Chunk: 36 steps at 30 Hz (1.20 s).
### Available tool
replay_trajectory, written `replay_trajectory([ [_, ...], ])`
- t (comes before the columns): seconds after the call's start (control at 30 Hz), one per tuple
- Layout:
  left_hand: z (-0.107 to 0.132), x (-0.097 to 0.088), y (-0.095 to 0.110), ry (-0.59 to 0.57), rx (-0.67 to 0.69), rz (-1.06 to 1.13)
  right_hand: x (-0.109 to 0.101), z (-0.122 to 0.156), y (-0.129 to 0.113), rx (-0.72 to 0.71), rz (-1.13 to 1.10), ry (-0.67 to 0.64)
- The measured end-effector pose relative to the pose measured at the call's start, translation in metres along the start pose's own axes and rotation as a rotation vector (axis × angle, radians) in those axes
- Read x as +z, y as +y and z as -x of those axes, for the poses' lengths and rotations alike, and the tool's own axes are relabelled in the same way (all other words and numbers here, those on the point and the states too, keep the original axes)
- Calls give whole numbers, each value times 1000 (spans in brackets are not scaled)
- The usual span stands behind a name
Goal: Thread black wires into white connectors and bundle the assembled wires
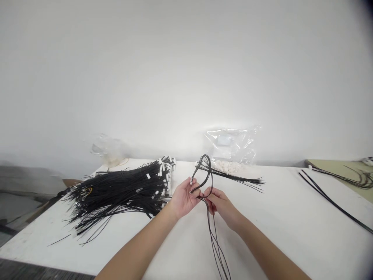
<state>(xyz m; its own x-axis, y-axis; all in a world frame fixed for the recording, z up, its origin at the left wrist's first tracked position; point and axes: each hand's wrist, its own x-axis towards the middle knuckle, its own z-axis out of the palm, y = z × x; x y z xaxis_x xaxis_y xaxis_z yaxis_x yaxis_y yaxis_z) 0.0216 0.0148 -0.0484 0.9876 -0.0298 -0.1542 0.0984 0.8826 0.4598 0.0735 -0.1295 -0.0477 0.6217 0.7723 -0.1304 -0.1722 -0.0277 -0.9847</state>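
Thin black wires, looped on top, ends dangling low

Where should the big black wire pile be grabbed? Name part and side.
Wire pile: probably clasp its dense middle from above, near side. Strands run parallel there; white connectors crowd the right end, loose tips splay left.

We record a plain white wall behind a flat white worktop, evenly lit. An olive-green tabletop stands at right; dark grey floor shows lower left.
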Motion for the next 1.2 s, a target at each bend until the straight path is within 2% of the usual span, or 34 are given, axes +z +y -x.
replay_trajectory([
  [0.17, 0, 3, 0, -2, 30, -29, -2, 1, -3, 91, -2, -35],
  [0.27, -3, 5, 1, 74, 153, -69, -9, 3, -7, 142, 13, -54],
  [0.4, -5, 4, 8, 173, 347, -121, -23, 13, -23, 55, -30, -96],
  [0.53, -6, -2, 18, 235, 424, -141, -37, 25, -44, -46, -190, -143],
  [0.6, -6, -5, 22, 242, 445, -143, -44, 28, -50, -119, -261, -80],
  [0.77, -7, -7, 21, 269, 460, -168, -58, 28, -54, -335, -517, 196],
  [0.9, -9, -7, 18, 302, 492, -149, -63, 22, -53, -379, -665, 301],
  [1.07, -12, -11, 21, 370, 475, -24, -63, 11, -45, -443, -531, 508],
  [1.2, -12, -10, 21, 362, 448, -98, -58, 6, -42, -524, -388, 610],
])
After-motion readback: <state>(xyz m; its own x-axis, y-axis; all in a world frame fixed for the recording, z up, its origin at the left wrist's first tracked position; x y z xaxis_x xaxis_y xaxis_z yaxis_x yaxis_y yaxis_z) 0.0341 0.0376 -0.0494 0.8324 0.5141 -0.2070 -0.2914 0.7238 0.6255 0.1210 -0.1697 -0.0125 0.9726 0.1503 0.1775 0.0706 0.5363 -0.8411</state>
